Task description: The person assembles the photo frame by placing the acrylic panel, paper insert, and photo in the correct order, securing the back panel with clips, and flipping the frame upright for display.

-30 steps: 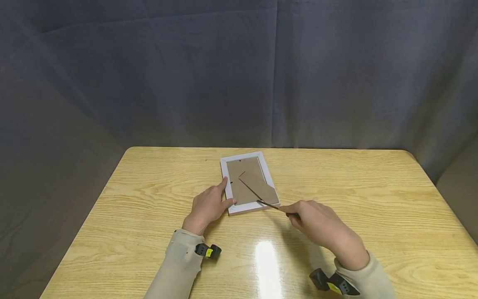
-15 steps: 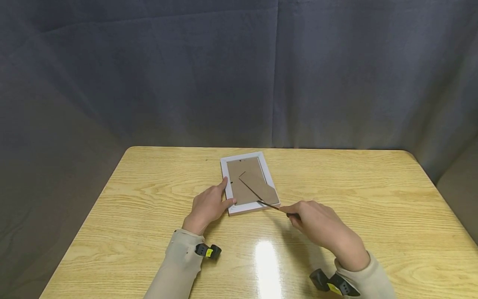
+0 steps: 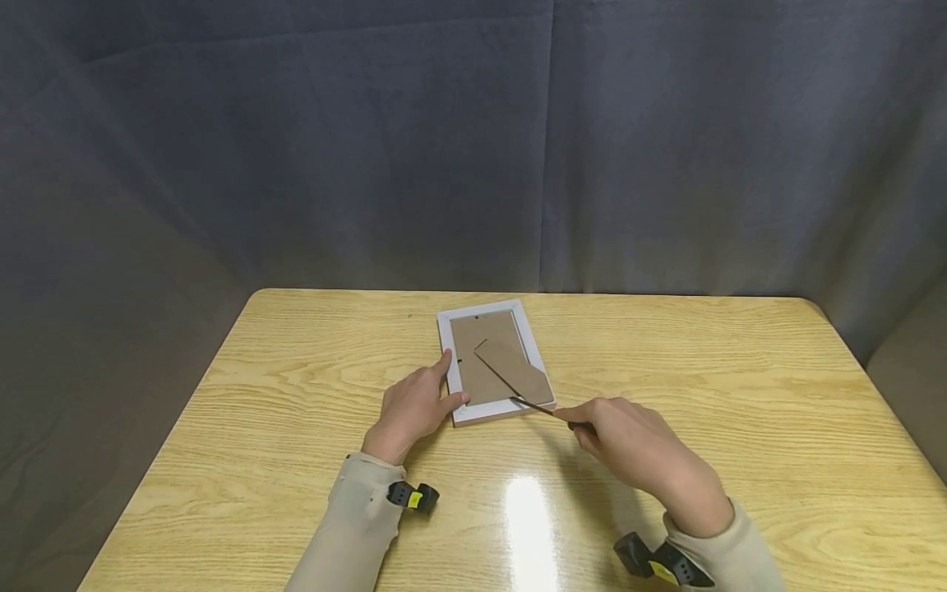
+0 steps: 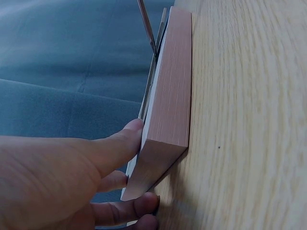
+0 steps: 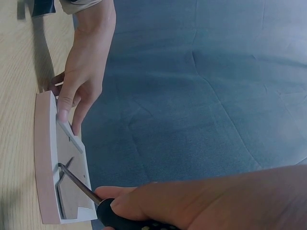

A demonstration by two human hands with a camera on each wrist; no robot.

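A picture frame [image 3: 531,339] with a white rim and brown backing board [image 3: 484,382] lies back side up on the table. My left hand [image 3: 416,407] holds its near left corner, thumb [image 4: 122,139] on the rim and fingers along the side. In my right hand [image 5: 158,199] is a screwdriver with a black handle [image 5: 122,218]; the index finger lies toward its metal shaft [image 5: 80,186]. The tip rests at the inner edge of the near rim, beside the brown stand flap [image 3: 521,370] on the backing.
The wooden table [image 3: 296,395] reaches back to a dark grey curtain [image 3: 399,164]. A bright light reflection shows on the tabletop before the frame. Each wrist wears a small black camera with a yellow mark, the left one [image 3: 414,497] close over the table.
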